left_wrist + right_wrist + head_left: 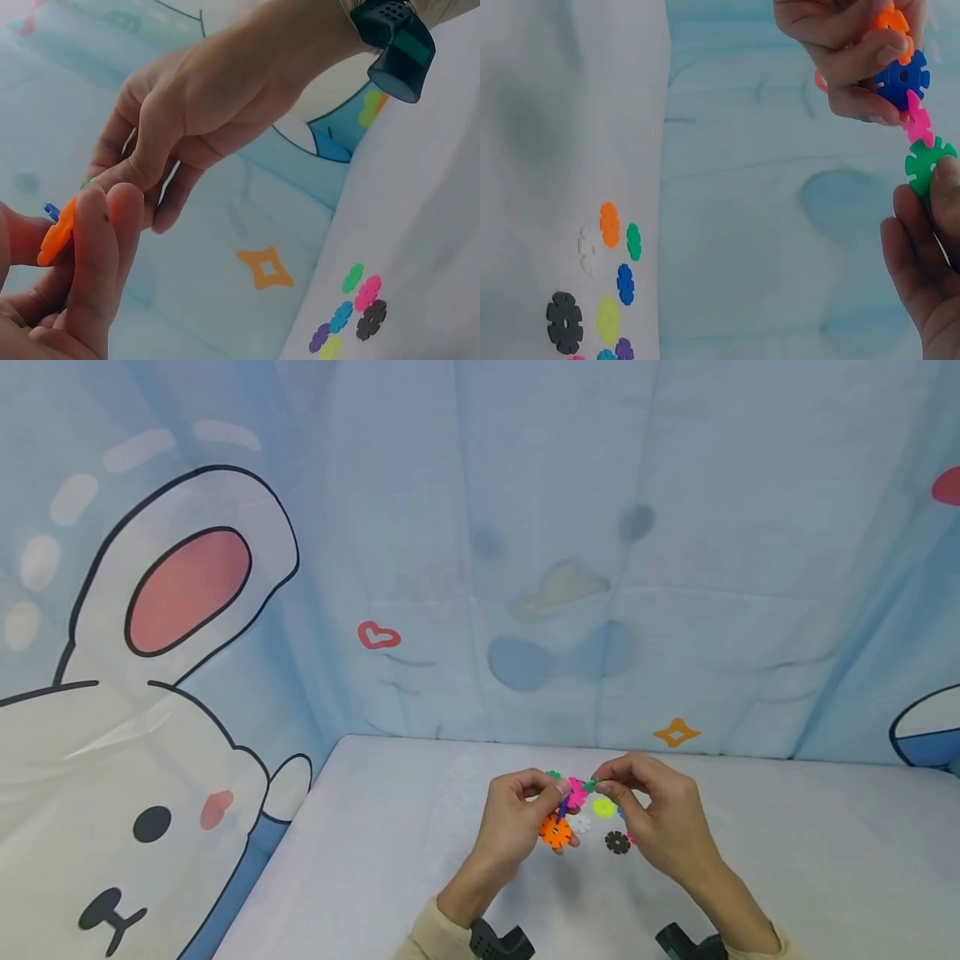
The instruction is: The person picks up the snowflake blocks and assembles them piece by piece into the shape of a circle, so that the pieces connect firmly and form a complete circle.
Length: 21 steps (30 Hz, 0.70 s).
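Several notched plastic discs are joined in a chain between both hands: an orange disc (556, 832), a blue disc (902, 79), a pink disc (919, 124) and a green disc (927, 163). My left hand (512, 820) grips the orange and blue end with curled fingers. At the other end, my right hand (669, 817) pinches the green disc between thumb and fingers. The pink disc meets the green one edge to edge at an angle. In the left wrist view, the left fingers cover much of the chain. The hands hold it above the white table.
Loose discs lie on the white table (360, 860) below the hands, among them a black disc (617, 842), a yellow disc (603, 808) and a white disc (589, 250). Behind the table hangs a blue printed curtain (420, 527).
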### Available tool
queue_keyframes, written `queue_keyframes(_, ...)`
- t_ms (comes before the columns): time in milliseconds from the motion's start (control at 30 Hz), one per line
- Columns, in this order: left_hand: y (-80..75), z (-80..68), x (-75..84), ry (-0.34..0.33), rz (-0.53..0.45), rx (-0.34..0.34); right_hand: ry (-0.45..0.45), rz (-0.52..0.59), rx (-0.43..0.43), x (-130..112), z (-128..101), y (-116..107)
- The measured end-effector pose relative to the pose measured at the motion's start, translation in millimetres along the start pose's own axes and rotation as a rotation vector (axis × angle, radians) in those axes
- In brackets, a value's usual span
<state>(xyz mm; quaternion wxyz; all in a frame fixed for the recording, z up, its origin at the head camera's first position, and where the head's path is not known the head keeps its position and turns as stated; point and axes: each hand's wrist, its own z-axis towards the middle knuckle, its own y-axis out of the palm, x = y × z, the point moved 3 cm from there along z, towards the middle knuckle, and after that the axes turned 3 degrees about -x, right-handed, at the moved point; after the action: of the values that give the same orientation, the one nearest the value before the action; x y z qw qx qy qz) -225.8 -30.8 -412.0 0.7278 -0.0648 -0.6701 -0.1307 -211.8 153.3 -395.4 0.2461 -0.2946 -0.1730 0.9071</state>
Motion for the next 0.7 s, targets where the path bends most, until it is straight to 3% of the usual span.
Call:
queue_keyframes(233,4.3,-1.0,-1.3,-0.002,-0.024,0.014,-0.018,-0.011,0.046,-1.4,-1.3,3.5)
queue_keyframes(367,7.2,-3.4,-0.9,-0.025,-0.08,-0.047,-0.032,0.011,0.038,0.7,-1.5,2.3)
queue_keyframes(567,5.2,-2.8,-2.3,-0.077,-0.123,-0.118,-0.023,0.045,-0.072,10.9,-1.1,-1.9)
queue_keyframes(700,-5.0,1.3,-6.3,-0.139,-0.116,-0.049,0.107,-0.008,-0.18,25.8,-5.8,0.7)
